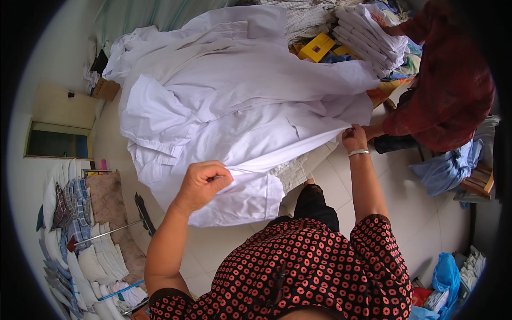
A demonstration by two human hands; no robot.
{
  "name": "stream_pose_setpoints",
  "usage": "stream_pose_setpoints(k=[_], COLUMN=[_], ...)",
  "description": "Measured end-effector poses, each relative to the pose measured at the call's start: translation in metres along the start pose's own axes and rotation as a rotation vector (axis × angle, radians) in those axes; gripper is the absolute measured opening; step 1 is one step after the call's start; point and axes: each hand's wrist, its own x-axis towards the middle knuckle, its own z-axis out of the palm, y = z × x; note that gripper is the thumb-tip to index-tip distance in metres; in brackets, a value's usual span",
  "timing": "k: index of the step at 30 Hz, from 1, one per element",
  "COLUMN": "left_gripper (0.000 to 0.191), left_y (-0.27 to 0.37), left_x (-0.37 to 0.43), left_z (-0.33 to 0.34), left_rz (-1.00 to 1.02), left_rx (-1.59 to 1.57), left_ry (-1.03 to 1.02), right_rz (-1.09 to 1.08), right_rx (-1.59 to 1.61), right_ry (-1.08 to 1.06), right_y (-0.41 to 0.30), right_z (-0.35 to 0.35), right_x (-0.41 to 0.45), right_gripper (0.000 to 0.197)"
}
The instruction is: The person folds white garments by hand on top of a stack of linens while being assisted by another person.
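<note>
White garments [240, 92] lie heaped and spread in front of me, with sleeves and cuffs showing at the left and bottom. My left hand [206, 184] pinches the near edge of a white garment between thumb and fingers. At the right, my right hand [354, 137], with a silver bracelet at its wrist, grips the same garment's edge. The fabric runs taut between both hands. One white sleeve end [274, 196] hangs below that stretch. Patterned cloth [298, 170] shows beneath the white pile.
A co-worker in a red top [448, 84] stands at the right, one hand on stacked folded white cloth [370, 40]. Yellow box [317, 47] lies beside that stack. A wooden chair [480, 180] holds blue cloth. Heaped pillows and fabrics [76, 224] fill the left side; a blue bag [446, 276] lies lower right.
</note>
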Motion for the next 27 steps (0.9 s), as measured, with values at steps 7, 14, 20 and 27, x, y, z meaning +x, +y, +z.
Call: stream_pose_setpoints(k=[7, 14, 20, 27], left_gripper=[0.019, 0.019, 0.029, 0.038], left_y=[-0.021, -0.078, -0.044, -0.032], left_x=[0.071, 0.097, 0.078, 0.049], left_z=[-0.058, -0.08, -0.047, -0.023], left_rz=[-0.471, -0.615, -0.337, -0.246], left_rx=[-0.685, -0.406, 0.03, 0.881], left_ry=[0.421, 0.548, 0.709, 0.484], right_rz=[-0.148, -1.146, -1.287, -1.58], right_rx=[-0.069, -1.197, -1.538, -2.055], right_ry=[-0.309, -0.654, -0.716, -0.42], right_y=[-0.001, 0.055, 0.074, 0.02], right_z=[0.101, 0.11, 0.111, 0.097], right_x=[0.005, -0.003, 0.001, 0.098], right_gripper=[0.015, 0.05, 0.053, 0.038])
